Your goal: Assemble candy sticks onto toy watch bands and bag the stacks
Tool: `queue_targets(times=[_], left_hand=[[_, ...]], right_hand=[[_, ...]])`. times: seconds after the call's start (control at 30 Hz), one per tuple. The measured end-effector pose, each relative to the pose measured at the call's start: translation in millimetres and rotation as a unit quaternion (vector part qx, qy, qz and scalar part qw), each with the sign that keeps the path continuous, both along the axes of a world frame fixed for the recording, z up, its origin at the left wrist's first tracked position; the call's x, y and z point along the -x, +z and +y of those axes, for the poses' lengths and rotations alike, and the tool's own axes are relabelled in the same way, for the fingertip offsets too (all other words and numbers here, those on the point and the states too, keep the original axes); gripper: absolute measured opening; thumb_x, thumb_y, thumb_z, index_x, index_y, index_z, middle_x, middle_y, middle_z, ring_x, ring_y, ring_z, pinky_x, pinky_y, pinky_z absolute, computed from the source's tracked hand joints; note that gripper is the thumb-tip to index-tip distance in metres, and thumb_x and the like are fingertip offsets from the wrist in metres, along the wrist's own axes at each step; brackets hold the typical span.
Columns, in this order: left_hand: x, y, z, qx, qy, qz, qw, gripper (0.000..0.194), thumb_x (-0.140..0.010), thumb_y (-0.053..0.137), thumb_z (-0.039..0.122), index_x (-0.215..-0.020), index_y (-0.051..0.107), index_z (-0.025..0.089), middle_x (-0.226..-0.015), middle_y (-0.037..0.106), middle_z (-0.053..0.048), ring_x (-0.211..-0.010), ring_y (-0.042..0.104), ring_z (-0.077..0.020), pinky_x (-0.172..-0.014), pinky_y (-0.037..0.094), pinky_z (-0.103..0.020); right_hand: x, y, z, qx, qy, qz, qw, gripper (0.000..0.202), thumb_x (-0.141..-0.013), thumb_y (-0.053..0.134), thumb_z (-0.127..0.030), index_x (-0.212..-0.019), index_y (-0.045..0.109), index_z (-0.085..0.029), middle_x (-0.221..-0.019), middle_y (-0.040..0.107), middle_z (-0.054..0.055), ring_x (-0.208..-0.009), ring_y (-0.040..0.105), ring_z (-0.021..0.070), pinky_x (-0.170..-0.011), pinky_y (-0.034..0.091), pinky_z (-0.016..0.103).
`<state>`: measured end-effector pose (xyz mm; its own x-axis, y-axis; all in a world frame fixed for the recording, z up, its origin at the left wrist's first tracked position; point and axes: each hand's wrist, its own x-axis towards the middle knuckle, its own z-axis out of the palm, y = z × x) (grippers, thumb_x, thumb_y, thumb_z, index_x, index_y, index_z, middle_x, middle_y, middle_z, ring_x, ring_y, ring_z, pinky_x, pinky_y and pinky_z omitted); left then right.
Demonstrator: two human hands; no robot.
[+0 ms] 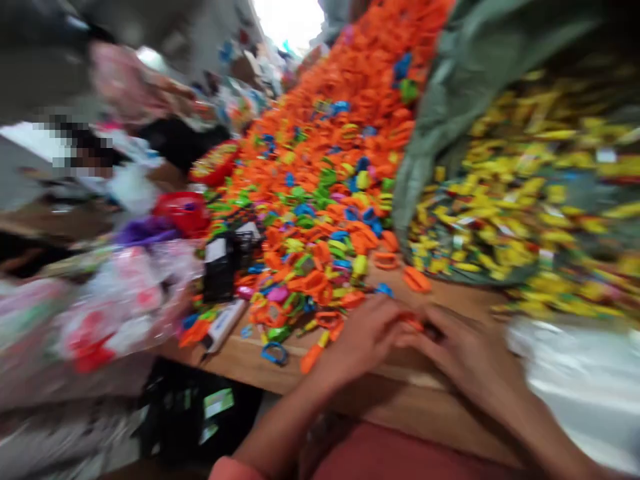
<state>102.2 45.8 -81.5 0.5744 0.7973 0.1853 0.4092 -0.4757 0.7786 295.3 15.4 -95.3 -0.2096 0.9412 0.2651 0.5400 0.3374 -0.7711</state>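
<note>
My left hand [363,333] and my right hand [463,343] meet over the front of the wooden table. Both are closed, fingertips together, on a small orange toy watch [414,323] that is mostly hidden and blurred. Just behind them lie loose orange toy watches, one [417,280] by the right hand's knuckles. A large heap of toy watches [320,193], mostly orange with some blue, green, yellow and pink, rises beyond. A blue looped piece [275,354] rests near the table edge left of my hands.
At right, a green sack [435,133] gapes around many yellow pieces [500,220]. Clear plastic bags [580,373] lie beside my right forearm. To the left are a white marker-like stick [225,325], a black packet [219,267], a red bowl [183,212] and bagged items [125,293].
</note>
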Motion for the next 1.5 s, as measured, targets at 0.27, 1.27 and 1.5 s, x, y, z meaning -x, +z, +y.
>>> queue_targets(times=[0.27, 1.27, 1.5], left_hand=[[0, -3.4, 17, -0.004, 0.130, -0.063, 0.989, 0.013, -0.090, 0.073, 0.036, -0.090, 0.076, 0.023, -0.115, 0.060, -0.008, -0.117, 0.058, -0.0255, -0.098, 0.052, -0.037], [-17, -30.5, 23, 0.172, 0.181, -0.226, 0.942, 0.017, -0.086, 0.077, 0.035, -0.087, 0.073, 0.020, -0.123, 0.063, -0.010, -0.129, 0.056, -0.0265, -0.115, 0.039, -0.044], [-15, -31.1, 21, 0.111, 0.162, -0.199, 0.960, 0.015, -0.090, 0.075, 0.034, -0.098, 0.078, 0.022, -0.121, 0.064, -0.010, -0.127, 0.058, -0.0250, -0.112, 0.044, -0.042]], right_hand=[[-19, -6.6, -3, 0.089, 0.026, 0.077, 0.993, 0.036, -0.101, 0.058, -0.028, -0.137, 0.054, -0.025, -0.116, 0.073, 0.006, -0.101, 0.070, 0.0193, -0.089, 0.054, 0.033], [-44, -25.9, 79, 0.093, -0.249, -0.290, 0.919, 0.025, -0.095, 0.056, -0.020, -0.117, 0.063, -0.010, -0.108, 0.067, 0.022, -0.099, 0.061, 0.0358, -0.077, 0.046, 0.041], [-39, -14.8, 39, 0.040, -0.099, -0.103, 0.989, 0.044, -0.098, 0.050, -0.024, -0.142, 0.055, -0.021, -0.116, 0.062, 0.014, -0.105, 0.062, 0.0296, -0.092, 0.051, 0.044]])
